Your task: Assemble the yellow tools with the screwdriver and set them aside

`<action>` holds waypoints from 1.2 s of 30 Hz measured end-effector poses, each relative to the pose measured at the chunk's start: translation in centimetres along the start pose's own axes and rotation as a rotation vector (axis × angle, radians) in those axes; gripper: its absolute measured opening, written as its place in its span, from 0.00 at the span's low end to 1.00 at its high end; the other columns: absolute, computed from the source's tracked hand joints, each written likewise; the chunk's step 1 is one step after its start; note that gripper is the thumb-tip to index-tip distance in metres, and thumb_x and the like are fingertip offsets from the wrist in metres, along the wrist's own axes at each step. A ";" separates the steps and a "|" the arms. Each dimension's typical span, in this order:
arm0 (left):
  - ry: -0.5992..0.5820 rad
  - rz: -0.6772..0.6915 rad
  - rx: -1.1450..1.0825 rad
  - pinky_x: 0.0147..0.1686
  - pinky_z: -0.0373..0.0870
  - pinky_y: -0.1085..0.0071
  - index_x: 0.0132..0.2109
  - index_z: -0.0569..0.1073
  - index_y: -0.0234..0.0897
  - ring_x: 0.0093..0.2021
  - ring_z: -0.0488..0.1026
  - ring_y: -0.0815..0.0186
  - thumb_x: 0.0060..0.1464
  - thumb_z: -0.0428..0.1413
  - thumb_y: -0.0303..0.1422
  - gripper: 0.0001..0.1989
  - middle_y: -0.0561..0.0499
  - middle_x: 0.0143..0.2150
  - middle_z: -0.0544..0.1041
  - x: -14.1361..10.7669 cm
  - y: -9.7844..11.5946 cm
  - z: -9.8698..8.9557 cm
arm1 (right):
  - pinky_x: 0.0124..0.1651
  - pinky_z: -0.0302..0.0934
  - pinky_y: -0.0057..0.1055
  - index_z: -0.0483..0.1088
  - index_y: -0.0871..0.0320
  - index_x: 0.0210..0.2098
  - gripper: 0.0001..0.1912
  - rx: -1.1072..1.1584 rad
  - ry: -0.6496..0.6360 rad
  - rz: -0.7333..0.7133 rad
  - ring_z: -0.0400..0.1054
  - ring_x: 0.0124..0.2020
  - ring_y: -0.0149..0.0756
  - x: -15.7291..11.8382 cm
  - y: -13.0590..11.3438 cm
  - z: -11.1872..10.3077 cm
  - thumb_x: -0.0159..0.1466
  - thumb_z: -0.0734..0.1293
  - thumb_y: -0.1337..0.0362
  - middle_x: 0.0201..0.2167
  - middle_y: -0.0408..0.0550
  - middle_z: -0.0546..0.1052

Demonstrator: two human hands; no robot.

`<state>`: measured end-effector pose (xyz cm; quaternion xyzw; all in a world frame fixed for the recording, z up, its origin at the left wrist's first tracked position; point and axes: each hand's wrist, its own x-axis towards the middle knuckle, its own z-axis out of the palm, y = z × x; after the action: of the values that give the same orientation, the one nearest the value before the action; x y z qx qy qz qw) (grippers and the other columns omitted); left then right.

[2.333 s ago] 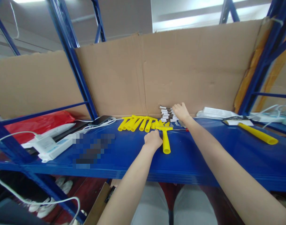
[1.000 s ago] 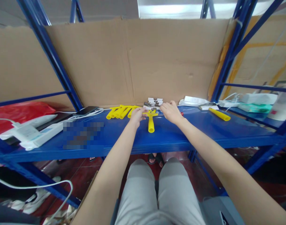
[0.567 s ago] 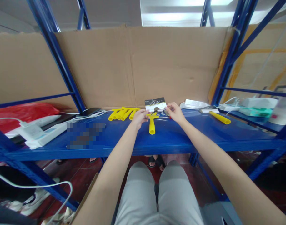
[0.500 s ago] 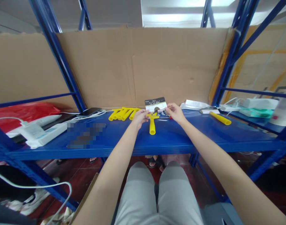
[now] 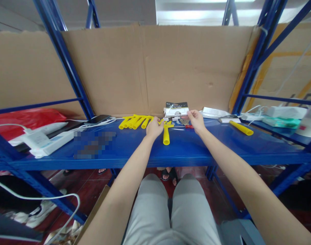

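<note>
A yellow T-shaped plastic handle (image 5: 166, 136) lies on the blue shelf with its hollow end toward me. At the left end of its crossbar, my left hand (image 5: 154, 128) is closed on it, the fingertips partly hidden. My right hand (image 5: 196, 120) pinches the right edge of a black-and-white printed packet (image 5: 176, 109), held just beyond the handle. Close under the right fingers lies a small red-handled tool (image 5: 189, 126). Several more yellow handles (image 5: 135, 122) lie in a row left of my left hand.
Another yellow handle (image 5: 242, 128) lies at the right, near a white flat packet (image 5: 214, 112). To the left are a white power strip (image 5: 52, 144), cables and a red bag (image 5: 30, 122). A cardboard sheet (image 5: 155, 68) closes off the back between blue uprights.
The packet has moved right and away from the T-shaped handle, with my right hand moving right. My left hand has turned more palm-down. The red-handled tool shows more clearly.
</note>
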<state>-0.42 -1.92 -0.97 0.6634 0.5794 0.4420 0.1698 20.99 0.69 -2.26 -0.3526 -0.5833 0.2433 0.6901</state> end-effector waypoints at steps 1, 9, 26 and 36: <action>-0.043 0.058 0.156 0.40 0.71 0.68 0.37 0.74 0.37 0.43 0.78 0.57 0.56 0.56 0.41 0.11 0.44 0.38 0.80 -0.1 -0.2 0.1 | 0.43 0.71 0.41 0.63 0.52 0.27 0.26 0.002 0.004 0.002 0.76 0.34 0.42 0.1 0.0 -0.1 0.51 0.71 0.38 0.28 0.45 0.78; -0.382 0.147 0.506 0.46 0.70 0.62 0.37 0.81 0.38 0.49 0.76 0.48 0.50 0.52 0.52 0.23 0.42 0.45 0.81 0.0 -0.4 0.6 | 0.42 0.71 0.37 0.62 0.52 0.27 0.26 0.006 -0.031 0.046 0.77 0.33 0.40 0.0 0.4 0.3 0.50 0.72 0.39 0.25 0.42 0.76; -0.185 -0.006 -0.047 0.35 0.71 0.69 0.32 0.74 0.34 0.38 0.78 0.56 0.52 0.56 0.39 0.11 0.43 0.32 0.80 0.6 -0.5 0.9 | 0.47 0.68 0.39 0.71 0.55 0.28 0.23 -0.014 -0.035 0.052 0.75 0.38 0.41 -0.3 -0.3 0.4 0.51 0.71 0.41 0.30 0.47 0.81; 0.132 -0.155 -0.513 0.27 0.66 0.72 0.31 0.71 0.35 0.28 0.75 0.63 0.58 0.53 0.38 0.12 0.50 0.23 0.73 2.3 -1.5 0.8 | 0.48 0.67 0.38 0.73 0.55 0.29 0.25 -0.026 -0.123 0.078 0.74 0.39 0.40 -0.8 -0.6 0.7 0.47 0.73 0.40 0.34 0.47 0.81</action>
<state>-0.85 0.85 -1.67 0.5223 0.5073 0.6022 0.3273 20.05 -0.13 -2.28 -0.3685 -0.6134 0.2836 0.6384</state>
